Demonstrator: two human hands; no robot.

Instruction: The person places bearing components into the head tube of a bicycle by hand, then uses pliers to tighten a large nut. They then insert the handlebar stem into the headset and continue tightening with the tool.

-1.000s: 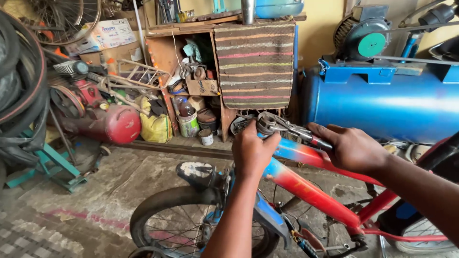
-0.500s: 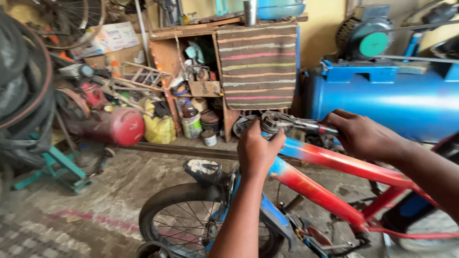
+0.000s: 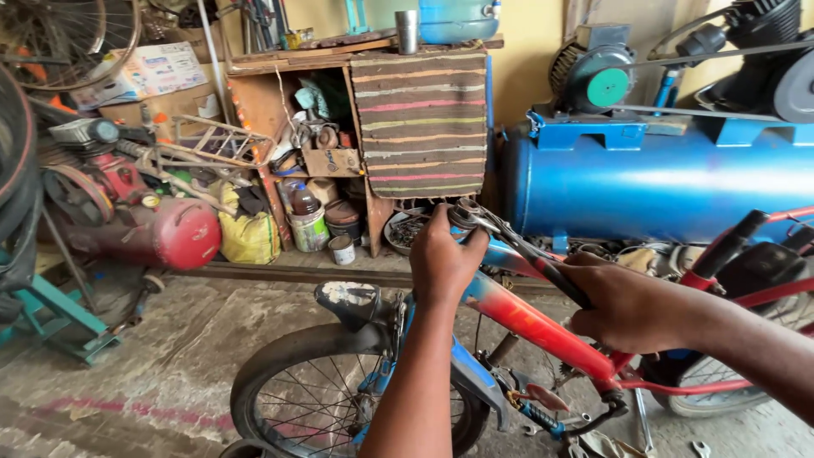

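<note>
A bicycle with a red and blue frame [image 3: 526, 326] stands in front of me, its front wheel [image 3: 339, 386] at the bottom. My left hand [image 3: 441, 259] is closed around the top of the head tube. A long-handled metal wrench [image 3: 521, 248] has its jaws on the fitting just above that hand. My right hand [image 3: 627, 305] grips the wrench's handle end, to the right and over the red top tube. A black mudguard [image 3: 348, 301] sits above the wheel.
A blue compressor tank [image 3: 661, 182] lies behind the bicycle. A wooden shelf [image 3: 254, 102] with a striped cloth [image 3: 424, 119] holds cans and parts. A red tank [image 3: 165, 233], a teal stand [image 3: 51, 322] and tyres crowd the left. A small spanner [image 3: 700, 447] lies on the floor.
My right hand has swung lower with the wrench handle, down toward the red tube. My left hand has stayed on the head tube.
</note>
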